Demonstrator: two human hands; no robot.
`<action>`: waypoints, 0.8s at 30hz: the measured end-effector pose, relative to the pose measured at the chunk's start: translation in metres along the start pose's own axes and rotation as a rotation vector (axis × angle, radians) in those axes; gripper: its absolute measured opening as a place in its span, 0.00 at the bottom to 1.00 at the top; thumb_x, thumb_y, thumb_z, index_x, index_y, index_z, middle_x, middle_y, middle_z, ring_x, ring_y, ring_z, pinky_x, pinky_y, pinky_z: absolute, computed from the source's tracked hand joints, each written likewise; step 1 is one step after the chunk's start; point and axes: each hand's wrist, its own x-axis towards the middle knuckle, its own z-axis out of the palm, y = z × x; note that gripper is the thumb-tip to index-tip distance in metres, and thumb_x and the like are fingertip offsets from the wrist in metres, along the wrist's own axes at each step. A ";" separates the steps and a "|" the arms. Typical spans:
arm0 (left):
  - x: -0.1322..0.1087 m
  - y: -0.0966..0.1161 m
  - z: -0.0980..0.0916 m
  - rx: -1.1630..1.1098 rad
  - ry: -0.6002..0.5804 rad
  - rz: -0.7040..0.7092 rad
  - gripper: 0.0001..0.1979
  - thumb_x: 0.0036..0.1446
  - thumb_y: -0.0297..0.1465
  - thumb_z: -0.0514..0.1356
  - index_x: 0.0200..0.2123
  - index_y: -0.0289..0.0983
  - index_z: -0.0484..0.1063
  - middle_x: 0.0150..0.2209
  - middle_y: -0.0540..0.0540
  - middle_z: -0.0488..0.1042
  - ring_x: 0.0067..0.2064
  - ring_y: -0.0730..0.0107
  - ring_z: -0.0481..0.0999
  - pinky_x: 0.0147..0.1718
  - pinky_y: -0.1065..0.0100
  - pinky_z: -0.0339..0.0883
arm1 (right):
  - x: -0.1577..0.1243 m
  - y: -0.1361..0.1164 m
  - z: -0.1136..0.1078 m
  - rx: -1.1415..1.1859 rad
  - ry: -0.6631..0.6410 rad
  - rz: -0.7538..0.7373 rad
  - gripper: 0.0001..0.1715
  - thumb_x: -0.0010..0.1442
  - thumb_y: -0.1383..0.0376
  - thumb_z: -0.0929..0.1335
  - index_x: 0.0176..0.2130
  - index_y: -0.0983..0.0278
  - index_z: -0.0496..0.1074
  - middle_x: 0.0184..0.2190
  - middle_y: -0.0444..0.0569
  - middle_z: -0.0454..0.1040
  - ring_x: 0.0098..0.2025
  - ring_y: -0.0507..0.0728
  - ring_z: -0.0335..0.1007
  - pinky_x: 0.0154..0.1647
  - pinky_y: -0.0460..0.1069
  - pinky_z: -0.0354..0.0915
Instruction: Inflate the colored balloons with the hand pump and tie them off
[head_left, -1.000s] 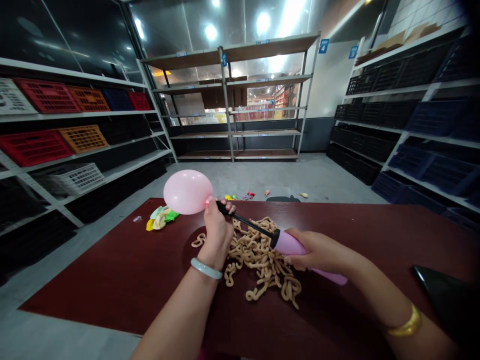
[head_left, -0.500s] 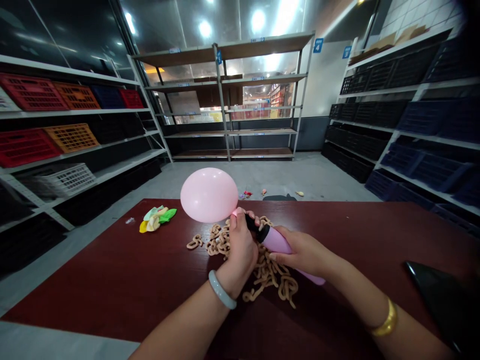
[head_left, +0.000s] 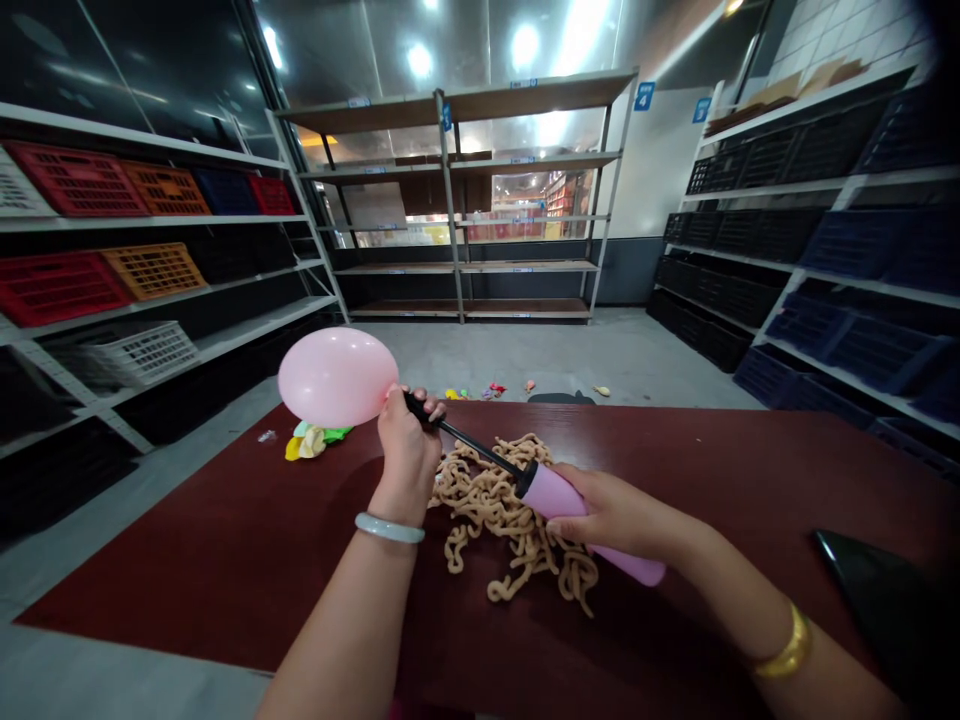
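My left hand [head_left: 409, 435] grips the black handle end of a balloon pump [head_left: 556, 492], with the neck of an inflated pink balloon [head_left: 337, 377] pinched at the same spot. The balloon bulges out to the left of that hand. Around the pump's pink-purple barrel my right hand [head_left: 600, 510] is wrapped. A long stretch of black rod [head_left: 480, 446] shows between the two hands. Beneath the pump, a tangled heap of tan, squiggly strands [head_left: 495, 505] lies on the dark red table [head_left: 225, 560]; I cannot tell their kind.
Uninflated balloons [head_left: 311, 442] in yellow, cream and green lie at the table's far left. A black flat object [head_left: 862, 570] rests at the right edge. Small coloured pieces [head_left: 495, 389] lie on the floor beyond. Shelves with crates [head_left: 154, 272] stand on both sides; a rack [head_left: 450, 200] is behind.
My left hand has moved left with the handle and the balloon, drawing the black rod out of the barrel. My right hand stays nearly in place on the barrel.
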 end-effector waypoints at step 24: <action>-0.081 -0.059 0.026 0.063 -0.114 -0.193 0.11 0.57 0.33 0.61 0.31 0.39 0.60 0.26 0.53 0.64 0.23 0.76 0.65 0.23 0.72 0.60 | 0.010 0.006 0.007 0.045 0.109 -0.070 0.36 0.56 0.51 0.71 0.59 0.60 0.64 0.46 0.51 0.76 0.43 0.61 0.72 0.43 0.52 0.65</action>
